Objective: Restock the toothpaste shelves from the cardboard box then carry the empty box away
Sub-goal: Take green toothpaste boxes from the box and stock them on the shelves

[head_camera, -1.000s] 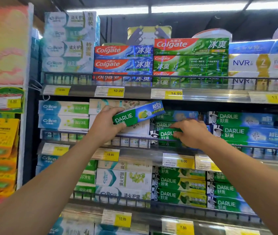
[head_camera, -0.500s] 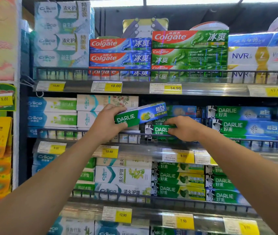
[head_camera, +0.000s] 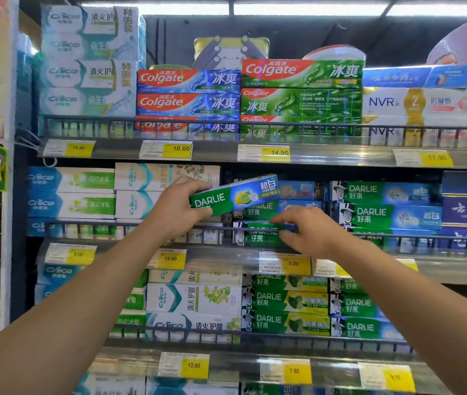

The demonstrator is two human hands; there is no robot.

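Left hand [head_camera: 176,208]: gripping a Darlie carton [head_camera: 235,194], not yet shelved.
Right hand [head_camera: 309,228]: fingers pinching a shelved Darlie carton [head_camera: 258,233].
Progress: mid-restock; cardboard box out of view.

The Darlie box [head_camera: 233,195] gripped by the left hand [head_camera: 176,208] reads "DARLIE" and "超白"; the boxes at its 3 o'clock, the shelved Darlie boxes [head_camera: 380,205], read "DARLIE 好来"; the right hand [head_camera: 307,230] pinches another green Darlie carton [head_camera: 260,233] marked "好来". At 12 o'clock, the blue Colgate boxes [head_camera: 188,91] and green Colgate boxes [head_camera: 302,86] both read "Colgate" and "冰爽"; the NVR box [head_camera: 417,105] shows "NVR" and "2". At 9 o'clock, the Crice boxes [head_camera: 71,192] read "Crice". The top-rail price tags [head_camera: 166,149] read 19.90, 10.00, 14.90; the middle-rail tags [head_camera: 285,263] read 6.00, 19.90, 9.00; the bottom-rail tags [head_camera: 183,364] read 12.90, 7.50.
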